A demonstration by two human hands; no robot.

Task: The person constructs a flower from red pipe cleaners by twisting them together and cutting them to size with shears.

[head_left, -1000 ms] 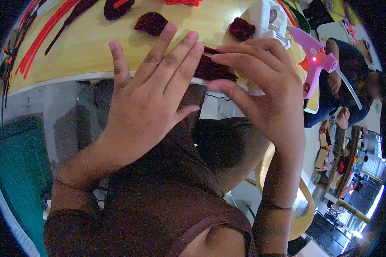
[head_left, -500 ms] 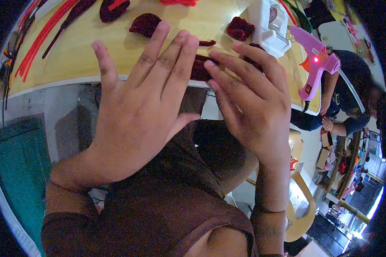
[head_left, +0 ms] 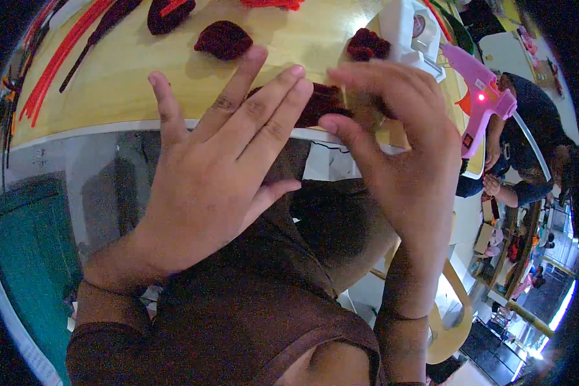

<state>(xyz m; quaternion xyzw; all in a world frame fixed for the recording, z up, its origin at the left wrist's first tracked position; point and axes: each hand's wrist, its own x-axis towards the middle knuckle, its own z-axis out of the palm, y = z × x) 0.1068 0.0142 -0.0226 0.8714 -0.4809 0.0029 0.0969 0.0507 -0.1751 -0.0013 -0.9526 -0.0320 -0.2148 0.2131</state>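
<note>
My left hand (head_left: pixel 202 174) is stretched flat at the table's near edge, palm down, its fingers spread and partly covering a dark red fuzzy piece (head_left: pixel 325 106). It seems to rest on that piece, whose left part it hides. On the other side, my right hand (head_left: pixel 415 145) arches just right of the piece. Its thumb and fingers are apart with nothing seen between them, and the fingers are a little blurred. Beyond my left fingertips lies a dark red fuzzy rounded clump (head_left: pixel 224 40). A smaller dark red clump (head_left: pixel 368 45) sits farther right.
A pink glue gun (head_left: pixel 486 93) with a lit red light stands at the table's right, by a white plastic holder (head_left: pixel 408 35). Red fuzzy stems (head_left: pixel 61 61) and a dark red looped piece (head_left: pixel 169 16) lie far left. A person (head_left: pixel 531 122) sits at right, near a yellow chair (head_left: pixel 453 315).
My right hand has shifted right and its thumb has spread from the fingers, uncovering more of the dark red piece. My left hand has moved slightly right and down in view.
</note>
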